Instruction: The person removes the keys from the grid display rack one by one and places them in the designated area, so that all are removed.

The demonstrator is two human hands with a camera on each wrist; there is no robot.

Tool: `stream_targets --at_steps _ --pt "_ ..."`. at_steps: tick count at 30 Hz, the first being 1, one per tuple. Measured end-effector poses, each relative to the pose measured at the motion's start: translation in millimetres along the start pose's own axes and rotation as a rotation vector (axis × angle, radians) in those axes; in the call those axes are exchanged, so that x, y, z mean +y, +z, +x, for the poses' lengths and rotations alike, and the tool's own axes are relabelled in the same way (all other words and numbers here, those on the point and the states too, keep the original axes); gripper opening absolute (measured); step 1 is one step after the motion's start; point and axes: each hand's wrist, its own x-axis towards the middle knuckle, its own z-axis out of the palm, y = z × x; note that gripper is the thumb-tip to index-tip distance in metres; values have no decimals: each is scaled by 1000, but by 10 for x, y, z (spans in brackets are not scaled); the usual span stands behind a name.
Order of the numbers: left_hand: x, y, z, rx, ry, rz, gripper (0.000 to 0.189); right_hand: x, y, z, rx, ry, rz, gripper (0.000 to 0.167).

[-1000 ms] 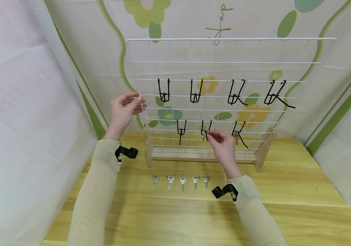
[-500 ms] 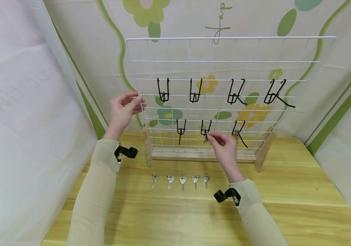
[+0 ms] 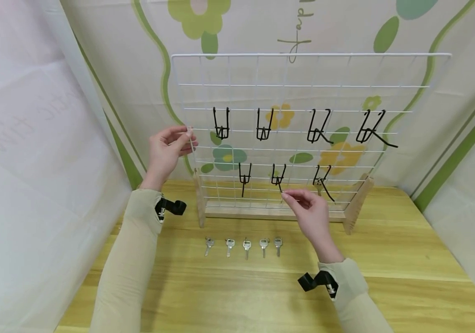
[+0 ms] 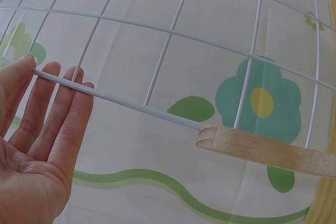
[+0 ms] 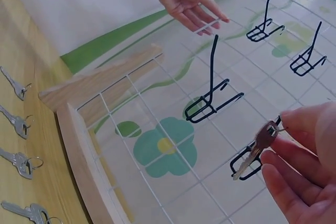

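Note:
My left hand point(image 3: 165, 150) holds the left edge wire of a white wire grid rack point(image 4: 142, 109), thumb in front and fingers behind. My right hand point(image 3: 310, 212) is at the tip of the lower middle black hook point(image 3: 278, 175). In the right wrist view, its thumb and fingers pinch the small ring of a silver key point(image 5: 257, 148), beside that hook; from the head this key is barely visible. Another key point(image 3: 319, 185) hangs on the lower right hook point(image 3: 322, 173). The lower left hook point(image 3: 244, 175) bears no visible key.
Several silver keys with rings, one of them a key point(image 3: 247, 248), lie in a row on the wooden table point(image 3: 229, 296). Several black hooks, such as the upper right hook point(image 3: 371, 127), jut from the grid. Wooden feet point(image 3: 356, 203) support it before a flowered cloth.
My right hand has drawn down and to the right, from near the base of the lower middle hook to its tip. The left hand keeps its place on the grid edge.

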Motion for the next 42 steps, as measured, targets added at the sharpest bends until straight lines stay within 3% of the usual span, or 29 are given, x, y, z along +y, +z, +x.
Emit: stream_targets --at_steps 6,10,20,28,42 --pt "5 -5 2 1 -3 8 28 -65 -70 -60 -15 -14 -6 18" --pt "2 -3 5 1 1 -1 28 3 -160 -121 -45 7 -53 18" --pt "-16 -10 -14 0 3 3 27 588 -446 -350 -173 252 -185 22" --pt "2 2 -14 5 4 16 28 1009 -452 -451 -229 435 -221 15" --pt "0 -1 -13 4 17 -1 21 1124 -344 -398 -260 374 -398 14"
